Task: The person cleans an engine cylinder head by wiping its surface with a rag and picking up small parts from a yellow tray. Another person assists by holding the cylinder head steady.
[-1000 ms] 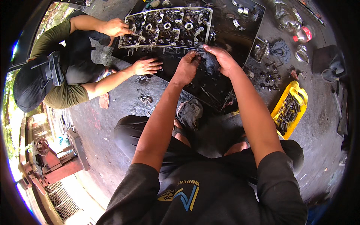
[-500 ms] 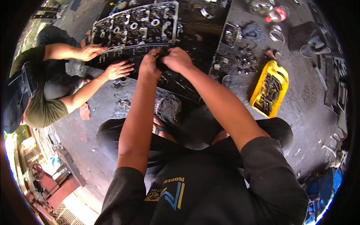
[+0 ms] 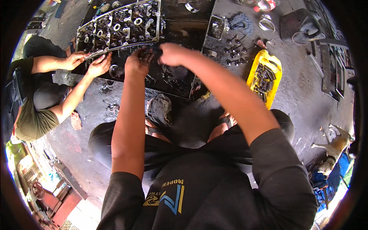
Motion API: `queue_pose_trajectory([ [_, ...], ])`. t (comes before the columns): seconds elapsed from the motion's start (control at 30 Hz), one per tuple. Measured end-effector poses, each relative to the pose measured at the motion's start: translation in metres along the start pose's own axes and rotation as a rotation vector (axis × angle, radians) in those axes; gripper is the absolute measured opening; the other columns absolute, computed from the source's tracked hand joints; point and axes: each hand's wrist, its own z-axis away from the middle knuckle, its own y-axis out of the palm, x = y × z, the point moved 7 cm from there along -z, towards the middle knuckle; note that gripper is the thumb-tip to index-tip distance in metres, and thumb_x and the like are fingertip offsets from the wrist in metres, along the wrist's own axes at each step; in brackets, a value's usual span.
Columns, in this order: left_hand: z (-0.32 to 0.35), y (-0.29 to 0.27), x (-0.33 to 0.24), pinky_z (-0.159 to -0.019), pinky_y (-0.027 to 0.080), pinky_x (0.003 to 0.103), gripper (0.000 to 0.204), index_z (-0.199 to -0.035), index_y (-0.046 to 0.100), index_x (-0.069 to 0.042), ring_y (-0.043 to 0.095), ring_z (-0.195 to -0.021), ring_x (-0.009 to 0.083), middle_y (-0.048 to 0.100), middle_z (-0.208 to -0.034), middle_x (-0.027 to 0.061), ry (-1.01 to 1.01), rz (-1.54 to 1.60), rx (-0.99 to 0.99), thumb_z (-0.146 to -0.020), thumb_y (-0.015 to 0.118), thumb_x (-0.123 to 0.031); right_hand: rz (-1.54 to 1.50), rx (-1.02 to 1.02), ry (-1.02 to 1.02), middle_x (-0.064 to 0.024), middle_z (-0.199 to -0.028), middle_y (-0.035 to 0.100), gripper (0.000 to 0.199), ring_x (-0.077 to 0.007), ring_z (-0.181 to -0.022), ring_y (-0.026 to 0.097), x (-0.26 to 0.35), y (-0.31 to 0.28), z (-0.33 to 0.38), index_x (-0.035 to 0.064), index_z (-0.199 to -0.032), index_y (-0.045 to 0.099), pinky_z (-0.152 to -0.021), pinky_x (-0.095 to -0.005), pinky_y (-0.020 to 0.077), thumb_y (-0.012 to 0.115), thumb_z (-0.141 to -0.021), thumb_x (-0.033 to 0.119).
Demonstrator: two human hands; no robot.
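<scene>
I squat over a greasy black tray on the floor. A metal cylinder head with springs and round openings lies at the tray's far left. My left hand rests at the head's near edge, fingers curled down onto dark small parts. My right hand hovers just to its right over the tray, fingers curled and blurred; what is in it is hidden. A co-worker sits at the left, with one hand and the other hand on the head's left corner.
A yellow cut-open jug full of dark springs lies on the right. Loose valves and metal rings are scattered beyond it. A grey rag lies by my feet. A dog lies at the lower right.
My hands, held together over the tray before, have drawn apart, the left one now at the cylinder head's edge. The co-worker's hands have closed in on the head's left corner. My view has shifted.
</scene>
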Motion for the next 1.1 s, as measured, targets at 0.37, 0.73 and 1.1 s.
queue_pose_trajectory([
  [0.37,0.025,0.015,0.014,-0.089,0.049,0.036,0.043,-0.128,0.05,-0.003,0.059,-0.107,0.029,0.058,-0.12,0.0157,-0.044,-0.651,0.134,-0.095,0.055,-0.029,0.555,0.01,-0.1,-0.0232,-0.081,0.065,0.031,-0.0336,-0.077,0.065,-0.029,-0.19,0.16,-0.0036,-0.082,0.067,-0.071,-0.0432,0.0497,0.059,-0.086,0.026],
  [0.73,0.0,-0.048,0.015,-0.07,0.047,0.034,0.033,-0.102,0.069,0.0,0.063,-0.076,0.0201,0.068,-0.084,0.0134,0.387,-1.253,-0.133,-0.084,0.066,-0.027,0.668,-0.022,0.661,-0.0263,-0.104,0.065,0.03,-0.0378,-0.098,0.065,-0.195,-0.173,0.241,-0.0036,-0.1,0.066,-0.086,-0.0469,0.0509,0.055,-0.081,0.017],
  [1.1,-0.009,-0.086,0.008,-0.087,0.048,0.04,0.036,-0.102,0.07,-0.001,0.065,-0.099,0.0358,0.068,-0.101,0.0224,0.366,-1.41,-0.238,-0.084,0.065,-0.031,0.791,0.001,0.618,-0.0214,-0.137,0.049,0.045,-0.0322,-0.123,0.053,-0.266,-0.155,0.172,-0.0021,-0.13,0.052,-0.101,-0.0432,0.0445,0.048,-0.09,0.019],
])
